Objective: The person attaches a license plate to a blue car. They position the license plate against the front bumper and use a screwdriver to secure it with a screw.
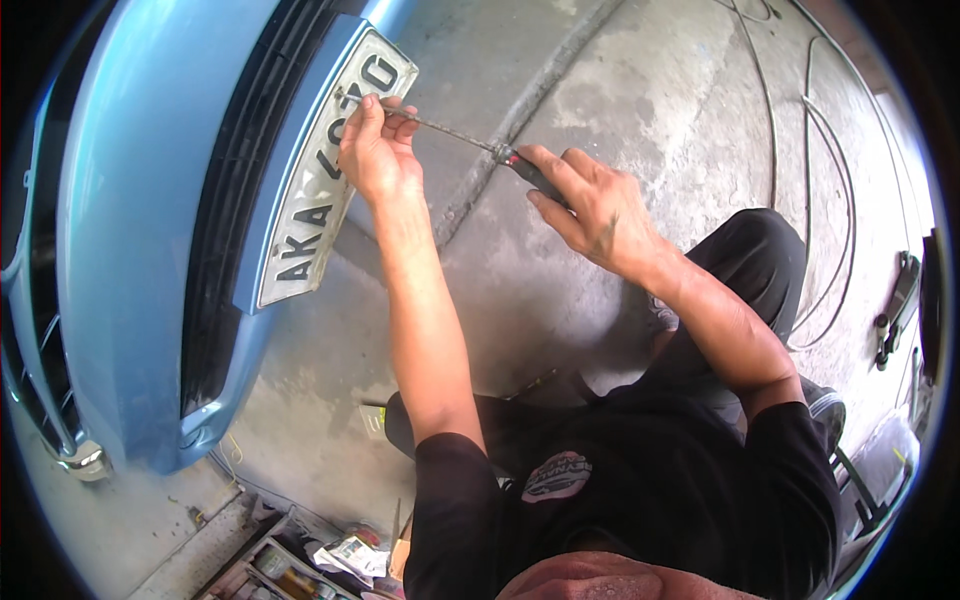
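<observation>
A long-shafted screwdriver (452, 132) runs from my right hand toward a white licence plate (318, 196) with dark characters. My right hand (607, 212) is closed on its black and red handle. Near the plate's far end, the thumb and fingers of my left hand (384, 160) pinch the shaft close to its tip. That tip points at the plate's face by a fastening spot. Whether a screw sits there is too small to tell. The plate is on a light blue car bumper (130, 215), beside a black slatted grille (225, 180).
Concrete floor (620, 90) with a long groove lies beyond my hands. Loops of hose or cable (808, 130) lie at the right, with a dark tool-like object (897, 308) near the rim. At the bottom left stands an open box (262, 560) of mixed items. My bent knee (765, 250) is below my right arm.
</observation>
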Demonstrator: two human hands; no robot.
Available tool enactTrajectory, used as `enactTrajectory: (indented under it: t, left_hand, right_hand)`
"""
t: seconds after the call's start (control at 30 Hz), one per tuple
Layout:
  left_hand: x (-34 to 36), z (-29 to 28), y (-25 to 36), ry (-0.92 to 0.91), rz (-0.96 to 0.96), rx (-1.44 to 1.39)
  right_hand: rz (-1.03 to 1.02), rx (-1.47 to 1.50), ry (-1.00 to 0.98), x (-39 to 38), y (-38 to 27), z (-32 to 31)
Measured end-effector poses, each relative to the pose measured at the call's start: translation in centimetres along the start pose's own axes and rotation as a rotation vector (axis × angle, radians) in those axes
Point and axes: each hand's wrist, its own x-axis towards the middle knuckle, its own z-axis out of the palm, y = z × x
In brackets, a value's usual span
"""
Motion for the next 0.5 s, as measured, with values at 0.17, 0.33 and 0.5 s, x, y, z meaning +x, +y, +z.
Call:
enactTrajectory:
  t: [0.17,0.33,0.5]
  left_hand:
    - [0.8,0.0,-0.1,0.006,0.019,-0.079]
    - [0.9,0.3,-0.2,0.052,0.042,-0.021]
    - [0.9,-0.1,-0.2,0.036,0.055,-0.037]
  right_hand:
    - [0.882,1.355,-0.427,1.6,1.9,-2.1]
    - [0.13,0.065,-0.046,0.8,0.4,-0.9]
    - [0.566,0.565,-0.268,1.1,-1.3,-1.2]
